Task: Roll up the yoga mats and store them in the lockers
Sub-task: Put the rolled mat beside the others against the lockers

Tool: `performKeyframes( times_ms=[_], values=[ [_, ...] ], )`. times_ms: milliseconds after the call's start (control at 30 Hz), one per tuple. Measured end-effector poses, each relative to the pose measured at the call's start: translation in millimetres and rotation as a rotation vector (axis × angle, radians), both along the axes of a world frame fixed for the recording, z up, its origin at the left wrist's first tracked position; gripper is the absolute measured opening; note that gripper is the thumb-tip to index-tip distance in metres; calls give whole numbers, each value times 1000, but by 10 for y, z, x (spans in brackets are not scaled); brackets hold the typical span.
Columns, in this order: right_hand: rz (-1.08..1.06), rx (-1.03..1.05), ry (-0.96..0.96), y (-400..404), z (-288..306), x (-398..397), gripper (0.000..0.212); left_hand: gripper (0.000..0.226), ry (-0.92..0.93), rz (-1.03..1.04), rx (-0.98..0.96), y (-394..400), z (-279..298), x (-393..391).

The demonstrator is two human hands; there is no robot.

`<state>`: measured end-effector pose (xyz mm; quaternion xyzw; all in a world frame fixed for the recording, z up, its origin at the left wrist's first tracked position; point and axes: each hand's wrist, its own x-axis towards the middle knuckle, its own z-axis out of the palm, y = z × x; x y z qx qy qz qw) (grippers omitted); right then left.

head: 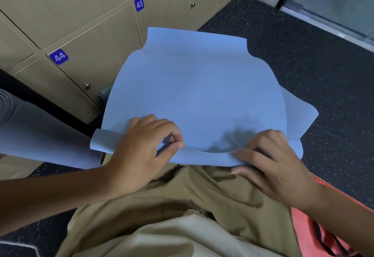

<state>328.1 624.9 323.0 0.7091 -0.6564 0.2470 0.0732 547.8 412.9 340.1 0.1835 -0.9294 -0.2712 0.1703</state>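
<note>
Thin pale-blue yoga mat (194, 95), matte fine-grain texture, floppy and wavy at the edges, lies on dark speckled rubber floor (303, 58) in front of the person's knees, far end reaching the lockers (91, 34). Near edge is curled into a small tight roll, its open end sticking out at left. Left hand (141, 151) sits on the roll, fingers curled, thumb and forefinger pinching the mat fold. Right hand (269, 161) grips the near edge on the right, fingers bent over the top, thumb under the edge against the trousers (182, 206). Both hands clamped on the mat. Lockers are beige, smooth flat doors, small round brass knobs, blue number tags 44 (58, 56) and 43 (139, 4). Trousers khaki, woven cloth, creased. Second pale-blue sheet (40, 135) lies at left. Red flat mat (315, 226) with black straps at lower right.
</note>
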Motion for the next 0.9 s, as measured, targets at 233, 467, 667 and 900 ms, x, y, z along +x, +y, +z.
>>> performKeyframes(
  times_ms=[233,467,667,900],
  values=[
    [-80,63,-45,-50,16,38,32,29,121,-108,-189,-3,18,20],
    [-173,43,28,-64,6,105,39,45,105,-239,-560,-112,30,33],
    [-229,48,116,-116,58,116,44,51,12,-281,-669,-121,46,-26],
    [-200,39,28,-137,67,78,59,57,-43,-232,-494,-146,55,-29]
  ],
)
